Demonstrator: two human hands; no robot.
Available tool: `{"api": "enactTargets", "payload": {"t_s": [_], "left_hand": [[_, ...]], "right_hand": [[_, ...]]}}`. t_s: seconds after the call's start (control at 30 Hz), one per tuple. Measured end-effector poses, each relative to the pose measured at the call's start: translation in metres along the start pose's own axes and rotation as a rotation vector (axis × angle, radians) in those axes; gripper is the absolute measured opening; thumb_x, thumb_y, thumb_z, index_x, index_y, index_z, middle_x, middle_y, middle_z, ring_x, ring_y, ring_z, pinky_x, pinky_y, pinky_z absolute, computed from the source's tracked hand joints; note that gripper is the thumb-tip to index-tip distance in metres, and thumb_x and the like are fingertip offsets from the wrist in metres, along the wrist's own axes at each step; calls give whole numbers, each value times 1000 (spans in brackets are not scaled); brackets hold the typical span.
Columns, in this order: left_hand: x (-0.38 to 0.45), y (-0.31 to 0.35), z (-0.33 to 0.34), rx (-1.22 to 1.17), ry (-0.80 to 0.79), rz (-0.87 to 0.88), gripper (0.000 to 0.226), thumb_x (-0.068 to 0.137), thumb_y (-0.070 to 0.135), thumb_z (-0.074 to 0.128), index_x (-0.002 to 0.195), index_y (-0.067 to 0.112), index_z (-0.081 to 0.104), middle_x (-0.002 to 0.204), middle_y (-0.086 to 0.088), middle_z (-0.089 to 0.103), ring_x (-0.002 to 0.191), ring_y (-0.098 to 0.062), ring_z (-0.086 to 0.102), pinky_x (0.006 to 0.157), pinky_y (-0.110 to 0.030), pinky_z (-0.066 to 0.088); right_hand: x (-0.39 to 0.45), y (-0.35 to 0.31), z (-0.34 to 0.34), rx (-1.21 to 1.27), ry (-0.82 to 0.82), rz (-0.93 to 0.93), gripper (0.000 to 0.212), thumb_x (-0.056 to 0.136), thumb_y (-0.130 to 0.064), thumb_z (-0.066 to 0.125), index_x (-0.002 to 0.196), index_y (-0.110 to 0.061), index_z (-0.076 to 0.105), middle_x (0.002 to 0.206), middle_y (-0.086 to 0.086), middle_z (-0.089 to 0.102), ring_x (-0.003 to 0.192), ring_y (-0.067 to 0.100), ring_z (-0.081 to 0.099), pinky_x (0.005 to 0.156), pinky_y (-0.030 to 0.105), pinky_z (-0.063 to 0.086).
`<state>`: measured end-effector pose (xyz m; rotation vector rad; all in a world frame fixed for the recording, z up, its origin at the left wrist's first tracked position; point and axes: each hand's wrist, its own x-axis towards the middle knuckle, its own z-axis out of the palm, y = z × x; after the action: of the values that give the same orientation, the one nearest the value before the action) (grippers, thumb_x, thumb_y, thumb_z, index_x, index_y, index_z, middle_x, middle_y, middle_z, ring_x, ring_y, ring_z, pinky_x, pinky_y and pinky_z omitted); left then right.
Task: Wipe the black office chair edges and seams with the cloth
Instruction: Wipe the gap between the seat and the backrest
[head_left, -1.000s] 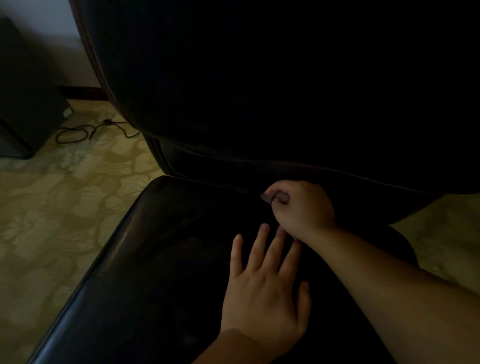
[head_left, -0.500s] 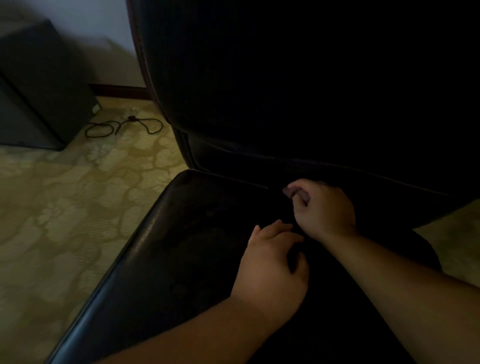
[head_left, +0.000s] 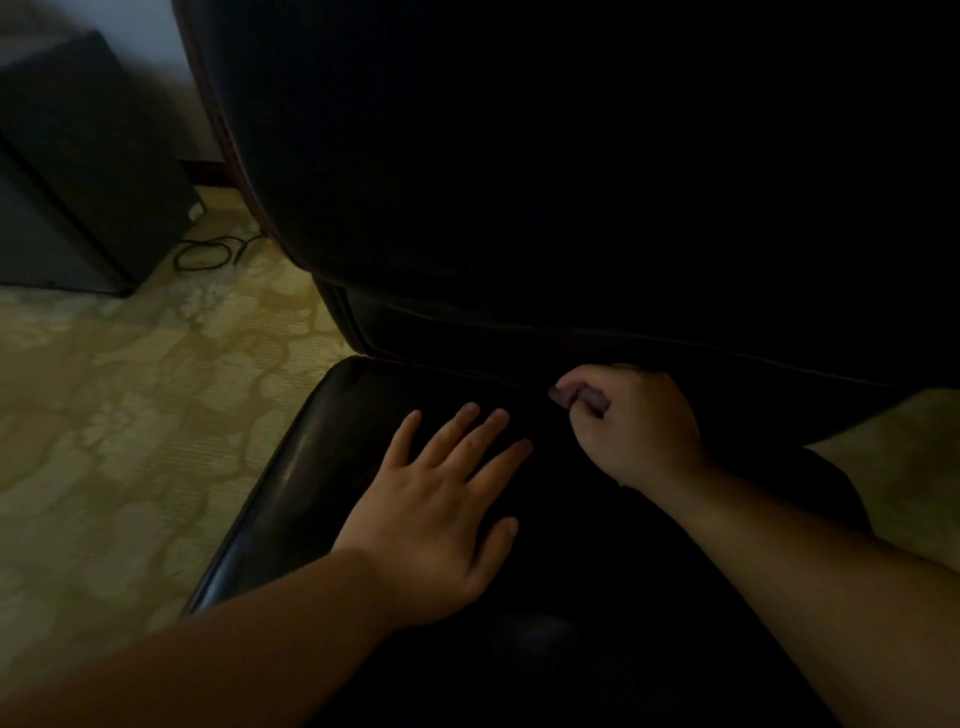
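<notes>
The black office chair fills the view, its seat (head_left: 311, 467) below and its backrest (head_left: 467, 182) above, both very dark. My left hand (head_left: 436, 509) lies flat on the seat with fingers spread, near the seat's left rear. My right hand (head_left: 634, 431) is curled at the seam (head_left: 467, 373) where seat meets backrest. It pinches a small greyish bit of cloth (head_left: 563, 396) between thumb and forefinger. The rest of the cloth is hidden in the dark.
Patterned beige carpet (head_left: 130, 415) lies left of the chair and shows again at the right (head_left: 914, 467). A dark cabinet (head_left: 88, 171) stands at the back left by the wall. A black cable (head_left: 208, 254) lies looped on the carpet next to the cabinet.
My left hand curled up half a second ago and now lies flat with spread fingers again, a little further left. My right hand stays pinched at the seam.
</notes>
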<state>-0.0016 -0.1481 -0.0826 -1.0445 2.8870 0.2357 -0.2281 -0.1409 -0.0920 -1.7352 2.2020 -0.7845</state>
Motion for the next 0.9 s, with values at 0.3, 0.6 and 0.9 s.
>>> {"api": "enactTargets", "payload": {"t_s": [0.3,0.6,0.9], "left_hand": [[-8,2,13,-17,63,-111,64,96,59,36,154,32,33,163,0,29,153,-22,19,116,-54,11],[-10,-2,20,-7,113,-120,66,94,61,39,154,35,34,163,3,29,153,-21,19,118,-53,12],[-5,-4,22,-17,133,-82,65,94,61,37,154,34,35,163,3,29,153,-21,18,119,-52,10]], "right_hand": [[10,-9,5,57,-42,-85,23,84,-11,63,99,-22,76,90,-9,75,84,11,69,75,26,57],[-4,-17,3,-139,70,-137,21,85,-19,64,102,-25,75,96,-3,75,79,21,71,63,32,58],[-18,-15,-6,-436,14,1,14,92,-22,60,99,-26,71,97,-3,69,82,23,68,61,24,33]]}}
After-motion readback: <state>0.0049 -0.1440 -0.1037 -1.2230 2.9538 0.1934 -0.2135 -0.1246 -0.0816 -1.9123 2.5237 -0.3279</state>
